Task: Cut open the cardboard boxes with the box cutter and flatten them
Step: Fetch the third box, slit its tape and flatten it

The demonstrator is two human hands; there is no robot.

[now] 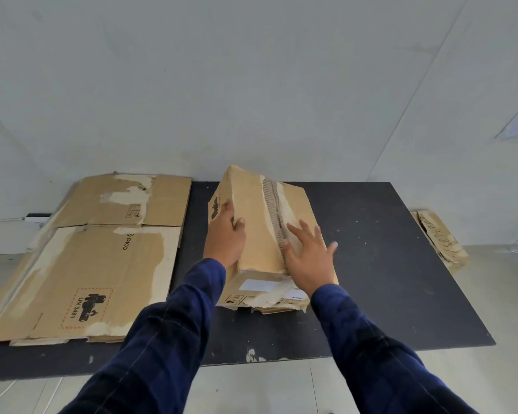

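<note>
Box: The cardboard box (pixel 260 222) sat in the middle of our black mat (pixel 386 264), not flat yet.
Left hand: Our left hand (pixel 225 234) gripped its top left edge, maybe to stop it sliding.
Right hand: Our right hand (pixel 308 255) was open, fingers spread over the ripped strip (pixel 274 204) on top, maybe ready to push down.
Cutter: We saw no box cutter.
Sticker: The white sticker (pixel 260 285) on the near end was too small to read.
Flat boxes: The flat boxes (pixel 102 264) lay on the left, out of the way, marked "PICO" and "UN 3481".
Far right: A squashed box (pixel 440 240) lay off the mat; we could not read its writing.
</note>
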